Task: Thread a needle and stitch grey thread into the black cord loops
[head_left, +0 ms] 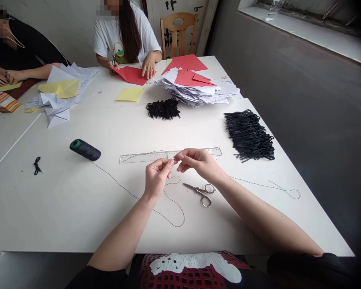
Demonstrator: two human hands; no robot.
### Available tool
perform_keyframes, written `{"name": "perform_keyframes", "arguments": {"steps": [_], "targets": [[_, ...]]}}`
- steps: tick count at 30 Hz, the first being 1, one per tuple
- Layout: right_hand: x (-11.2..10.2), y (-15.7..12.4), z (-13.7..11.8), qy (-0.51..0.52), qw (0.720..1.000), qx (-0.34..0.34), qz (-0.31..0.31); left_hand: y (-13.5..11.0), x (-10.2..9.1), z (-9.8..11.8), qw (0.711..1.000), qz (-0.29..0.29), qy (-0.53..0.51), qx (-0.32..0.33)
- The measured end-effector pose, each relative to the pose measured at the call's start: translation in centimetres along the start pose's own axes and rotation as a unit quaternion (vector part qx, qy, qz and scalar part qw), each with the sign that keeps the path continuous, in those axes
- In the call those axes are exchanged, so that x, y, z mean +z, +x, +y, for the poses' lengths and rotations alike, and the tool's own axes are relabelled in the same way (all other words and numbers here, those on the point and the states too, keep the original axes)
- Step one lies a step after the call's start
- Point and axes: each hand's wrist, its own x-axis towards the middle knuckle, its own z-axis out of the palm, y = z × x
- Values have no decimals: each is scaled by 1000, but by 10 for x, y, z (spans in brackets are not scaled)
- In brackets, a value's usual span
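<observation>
Left hand (157,176) and right hand (197,162) are together mid-counter (63,208), touching at the fingertips and pinching what looks like thin black thread (152,209), right over a clear ruler (144,158). Small scissors (195,189) lie just below, with a black thread spool (85,149) off to the left.

A transparent plastic ruler (168,155) lies just beyond the right hand (198,164), with steel scissors (200,193) just below it. Past the left hand (158,176), a way runs along the counter (48,208) between the ruler and a black thread spool (85,149), crossed by a thin black thread (117,182) lying flat.
</observation>
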Motion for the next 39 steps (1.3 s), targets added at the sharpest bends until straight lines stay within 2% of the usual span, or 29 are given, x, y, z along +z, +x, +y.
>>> {"name": "perform_keyframes", "arguments": {"steps": [7,16,23,29,32,35,39], "targets": [[3,0,2,-34,999,-26,-4,0,-1,0,1000,2,13,-1],[4,0,2,-38,999,-7,13,0,1,-1,1000,-7,17,20],[5,-1,4,-62,997,-29,23,-2,1,-2,1000,6,16,23],[4,-3,7,-112,991,-58,53,3,0,-6,997,43,-49,-33],[3,-5,5,-146,986,-63,56,5,0,-8,994,48,-88,-34],[4,-6,2,-188,977,-91,48,5,1,-7,993,32,-104,-45],[7,-7,2,-252,954,-136,85,2,3,-3,991,2,-112,-75]]}}
